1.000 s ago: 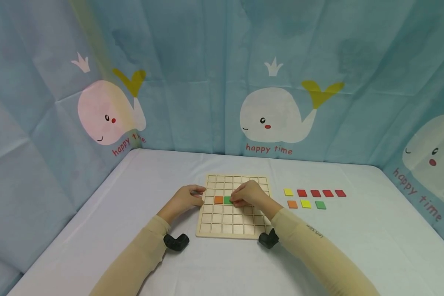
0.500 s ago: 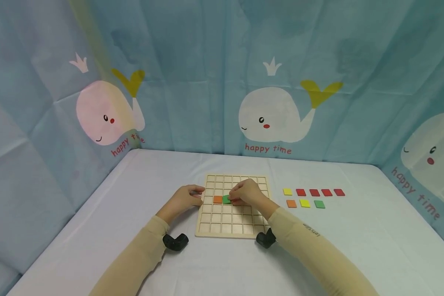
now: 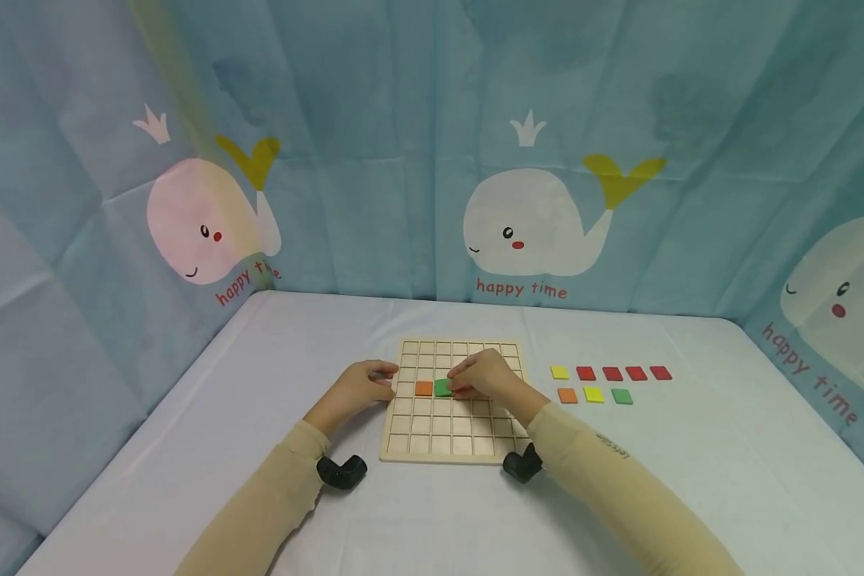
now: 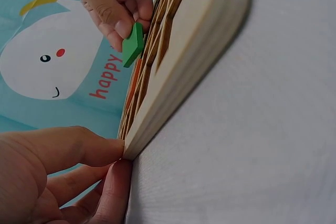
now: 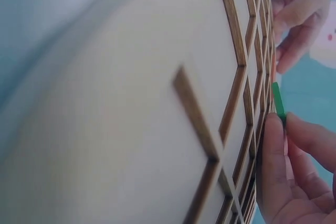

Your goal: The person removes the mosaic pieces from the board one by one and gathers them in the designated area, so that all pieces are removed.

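A square wooden grid board (image 3: 418,445) lies on the white table. My left hand (image 3: 355,386) is at its left edge; in the left wrist view the fingertips (image 4: 116,151) hold the rim from above and beside. My right hand (image 3: 488,378) is over the middle of the board. Between thumb and finger it pinches a green square tile (image 3: 442,388), tilted and raised off the grid, as the left wrist view shows. Just left of that tile, an orange tile (image 3: 423,389) lies in a cell. The right hand hides some cells.
Right of the board lie two rows of loose tiles: several red ones (image 3: 612,374), a yellow tile (image 3: 559,373) behind, and an orange tile (image 3: 567,396), another yellow tile (image 3: 594,395) and a green one (image 3: 622,397) in front. A blue whale-print curtain (image 3: 374,224) stands behind the table.
The green tile in my right hand shifted slightly left and tilted, then came back a little to the right. My left hand stays at the board's edge.
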